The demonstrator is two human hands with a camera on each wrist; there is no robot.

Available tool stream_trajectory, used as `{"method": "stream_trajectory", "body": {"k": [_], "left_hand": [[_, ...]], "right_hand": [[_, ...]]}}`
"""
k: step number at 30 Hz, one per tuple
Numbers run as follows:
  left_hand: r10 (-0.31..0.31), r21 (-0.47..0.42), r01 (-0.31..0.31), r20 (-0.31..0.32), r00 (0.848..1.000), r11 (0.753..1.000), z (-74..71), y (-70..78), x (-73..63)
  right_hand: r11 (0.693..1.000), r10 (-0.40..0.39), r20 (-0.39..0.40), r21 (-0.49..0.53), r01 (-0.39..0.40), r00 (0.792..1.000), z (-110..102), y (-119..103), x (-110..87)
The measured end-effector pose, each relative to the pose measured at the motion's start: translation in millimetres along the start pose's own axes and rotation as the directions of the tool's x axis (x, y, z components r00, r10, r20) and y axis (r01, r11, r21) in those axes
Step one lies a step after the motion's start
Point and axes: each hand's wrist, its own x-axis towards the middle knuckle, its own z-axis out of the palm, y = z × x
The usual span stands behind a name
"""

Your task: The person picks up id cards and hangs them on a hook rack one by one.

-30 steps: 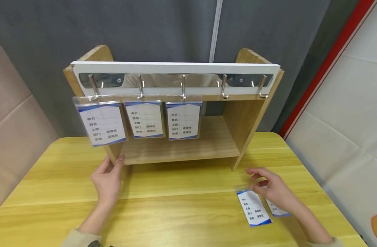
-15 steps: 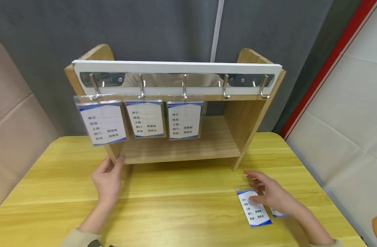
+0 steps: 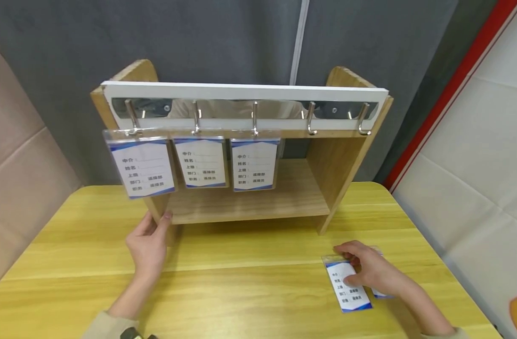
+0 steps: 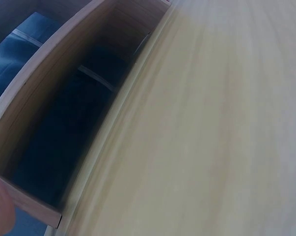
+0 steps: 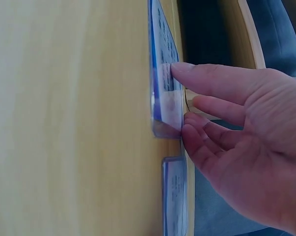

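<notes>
- Grey partition (image 3: 224,42) behind, yellow wood-grain tabletop (image 3: 241,287) below.
- Wooden rack (image 3: 250,209) standing on it, left leg (image 3: 155,205) grasped by left hand (image 3: 148,242); best braced firmly against tipping.
- Right hand (image 3: 377,270) over a flat badge (image 3: 347,287) on the tabletop, fingers (image 5: 219,109) bent but apart from the thumb (image 5: 221,81), no grip visible; probably wise to pinch near the clear end (image 3: 332,258), avoiding a bent sleeve.
- Second flat badge (image 3: 381,294) mostly hidden beneath that hand.
- Clear sleeves (image 3: 144,167) containing printed cards (image 3: 199,162): three hanging at hooks (image 3: 311,117), two rightmost hooks bare.
</notes>
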Motion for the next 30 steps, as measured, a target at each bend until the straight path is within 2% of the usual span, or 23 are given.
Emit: {"method": "stream_trajectory", "body": {"k": [8,13,18,25,30], "left_hand": [[0.013,0.004,-0.013,0.004,1.0,1.0,-1.2,-1.6,0.6],[0.011,0.014,-0.012,0.009,1.0,1.0,-1.7,-1.9,0.4],[0.009,0.008,-0.009,0.008,1.0,1.0,-1.8,-2.9,0.5],[0.0,0.013,0.0,0.007,1.0,1.0,-2.0,-2.2,0.9],[-0.015,0.002,0.015,0.009,1.0,1.0,-1.4,-0.8,0.7]], "right_hand": [[0.992,0.037,-0.057,-0.115,-0.043,0.998,2.0,-3.7,-0.1],[0.99,0.02,-0.085,-0.134,-0.031,0.996,2.7,-2.3,-0.2],[0.985,0.041,-0.114,-0.161,-0.059,0.993,2.2,0.1,0.7],[0.989,0.09,-0.106,-0.105,-0.101,0.99,0.2,0.1,1.3],[0.992,0.098,-0.08,-0.073,-0.103,0.992,-4.1,0.3,0.3]]}}
